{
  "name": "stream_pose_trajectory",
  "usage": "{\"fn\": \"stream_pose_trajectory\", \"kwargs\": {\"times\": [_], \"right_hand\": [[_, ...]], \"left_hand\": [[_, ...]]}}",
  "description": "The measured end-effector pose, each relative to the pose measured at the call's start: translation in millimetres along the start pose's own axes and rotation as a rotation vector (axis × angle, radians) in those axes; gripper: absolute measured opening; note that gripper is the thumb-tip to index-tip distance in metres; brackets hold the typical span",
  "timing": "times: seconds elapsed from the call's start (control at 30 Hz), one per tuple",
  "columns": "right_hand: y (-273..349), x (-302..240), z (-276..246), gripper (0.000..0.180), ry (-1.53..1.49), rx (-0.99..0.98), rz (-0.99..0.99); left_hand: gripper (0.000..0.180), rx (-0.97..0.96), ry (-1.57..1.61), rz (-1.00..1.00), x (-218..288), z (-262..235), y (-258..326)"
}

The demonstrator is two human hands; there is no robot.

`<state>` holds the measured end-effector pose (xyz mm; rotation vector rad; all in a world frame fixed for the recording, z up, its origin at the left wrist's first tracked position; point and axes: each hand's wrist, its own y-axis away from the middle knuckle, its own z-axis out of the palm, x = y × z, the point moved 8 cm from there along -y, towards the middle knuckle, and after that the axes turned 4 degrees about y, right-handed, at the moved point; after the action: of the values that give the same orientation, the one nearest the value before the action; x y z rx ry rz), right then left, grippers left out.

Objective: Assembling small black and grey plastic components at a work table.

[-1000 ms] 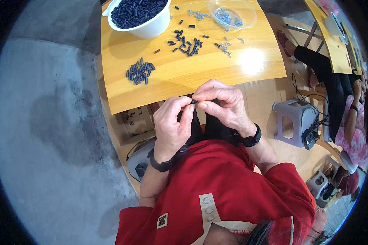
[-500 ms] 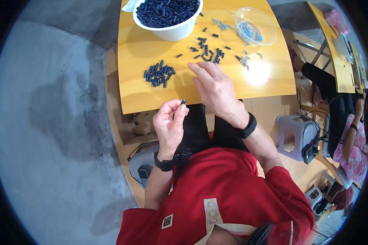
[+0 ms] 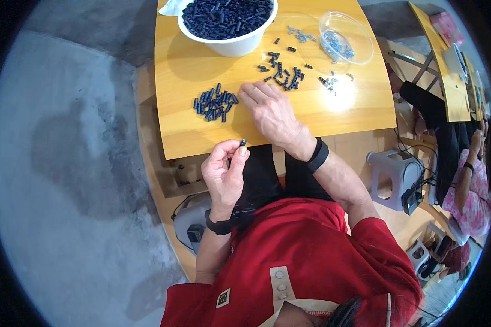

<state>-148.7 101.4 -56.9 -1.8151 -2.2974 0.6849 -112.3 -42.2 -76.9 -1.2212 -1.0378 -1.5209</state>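
Black and stubby, the little piece (image 3: 243, 143) we've got sits right up at the fingertips of our left hand (image 3: 222, 173), pinched between thumb and forefinger, so those two are closed down to just the thickness of it. Its top end pokes out past the thumb tip where we can see it, but the lower bit is tucked behind the digits, so no clue how far down it goes. From up here it shows right by the near edge of the yellow table (image 3: 185, 131). Our right hand (image 3: 273, 114) is out over the tabletop, back of the hand up, fingers bent and pretty much together, with the tips just beside the right side of a heap of black pieces (image 3: 214, 104). Honestly we can't tell if those fingers have hold of anything or touch the wood, since the hand covers them. Beyond it there's a looser scatter of black pieces (image 3: 282, 75), then a big white bowl (image 3: 232, 48) loaded with more at the far side, and over to the right a clear dish (image 3: 367, 46) with small silvery bits (image 3: 339, 48) in it.
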Motion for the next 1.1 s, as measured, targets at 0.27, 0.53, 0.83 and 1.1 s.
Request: {"fn": "stream_pose_trajectory", "kwargs": {"times": [0.27, 0.53, 0.83, 1.1], "right_hand": [[54, 27, -39, 0.029, -0.345, 0.077, 0.194], [129, 57, -34, 0.017, -1.98, 0.214, 0.932], [141, 50, -50, 0.019, -2.021, 0.176, 0.886], [138, 55, -68, 0.017, -1.825, 0.223, 0.696]], "left_hand": [[0.014, -0.061, -0.033, 0.005, -1, 23, 4], [0.014, -0.253, -0.18, 0.1, 9, 71, 12], [0.011, -0.322, -0.253, 0.172, 29, 103, 20], [0.009, -0.34, -0.385, 0.251, 45, 111, 17]]}}
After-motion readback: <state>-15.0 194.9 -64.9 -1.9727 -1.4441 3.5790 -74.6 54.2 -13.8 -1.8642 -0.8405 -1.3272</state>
